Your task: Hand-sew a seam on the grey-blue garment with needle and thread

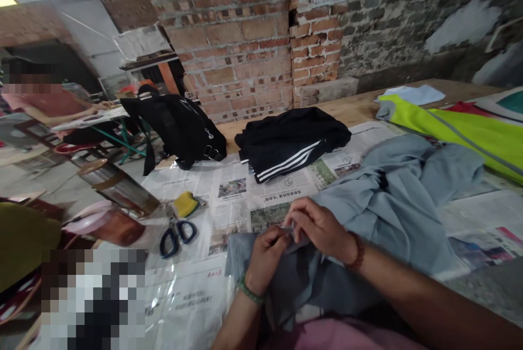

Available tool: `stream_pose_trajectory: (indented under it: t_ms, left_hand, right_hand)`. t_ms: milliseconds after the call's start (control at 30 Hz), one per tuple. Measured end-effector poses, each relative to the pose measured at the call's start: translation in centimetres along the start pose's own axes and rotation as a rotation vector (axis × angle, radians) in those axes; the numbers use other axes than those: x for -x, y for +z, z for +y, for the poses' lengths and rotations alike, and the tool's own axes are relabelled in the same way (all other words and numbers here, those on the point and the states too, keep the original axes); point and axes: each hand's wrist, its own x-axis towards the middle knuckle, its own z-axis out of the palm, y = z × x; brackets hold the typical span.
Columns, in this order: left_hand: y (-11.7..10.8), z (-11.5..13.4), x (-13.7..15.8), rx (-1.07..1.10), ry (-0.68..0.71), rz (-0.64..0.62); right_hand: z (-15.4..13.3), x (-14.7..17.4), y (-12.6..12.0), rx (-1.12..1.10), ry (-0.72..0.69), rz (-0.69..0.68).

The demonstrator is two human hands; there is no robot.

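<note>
A grey-blue fabric garment (388, 192) lies bunched across the table and down toward my lap. My left hand (265, 260), with a green bracelet at the wrist, pinches an edge of it between thumb and fingers. Close beside it, my right hand (316, 227) has its fingers curled and its fingertips together at the same edge. What the right fingertips hold is too small to make out. To the left of both hands are dark-blue-handled scissors (177, 238) and a small yellow object (186, 204).
Newspaper (188, 295) under clear plastic covers the table. A metal flask (118, 186) and a pink-lidded container (108, 222) stand left. Farther back are a black backpack (175, 127), folded black striped clothing (294, 140) and a neon-yellow vest (457, 132). Another person (44, 99) sits at a far table.
</note>
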Motion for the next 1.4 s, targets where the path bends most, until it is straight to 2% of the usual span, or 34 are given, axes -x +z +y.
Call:
stream_pose_trajectory:
  t_ms: [67,133,233,300,533,667,800,1067,1400]
  left_hand:
    - [-0.1,0.0,0.0,0.022,-0.019,-0.009]
    - [-0.1,0.0,0.0,0.038,-0.026,-0.002]
    - [-0.1,0.0,0.0,0.048,-0.029,0.016]
    - [-0.2,-0.1,0.0,0.057,-0.029,0.010]
    - [-0.4,-0.3,0.0,0.116,-0.031,0.001]
    - [-0.4,-0.3,0.1,0.131,-0.044,-0.017]
    - [-0.4,-0.3,0.1,0.121,-0.040,-0.015]
    - [-0.3,-0.3,0.1,0.114,-0.047,0.009]
    - [-0.3,0.1,0.1,0.102,-0.056,0.002]
  right_hand:
    - [-0.4,-0.9,-0.6,-0.334,0.238,-0.083]
    - [-0.5,-2.0,-1.3,-0.570,0.382,-0.151]
    - [-0.4,-3.4,-2.3,-0.648,0.426,-0.144]
    - [-0.2,-4.2,-2.7,-0.529,0.345,-0.073]
    - [-0.4,-5.7,-4.1,0.271,-0.060,0.143]
    - [-1.0,-6.2,-5.1,0.525,-0.239,0.250]
    - [-1.1,-6.7,-5.7,0.657,-0.373,0.324]
    - [-1.0,-6.5,-6.2,0.733,-0.514,0.392]
    - [-1.5,-8.3,-8.6,0.779,-0.595,0.493]
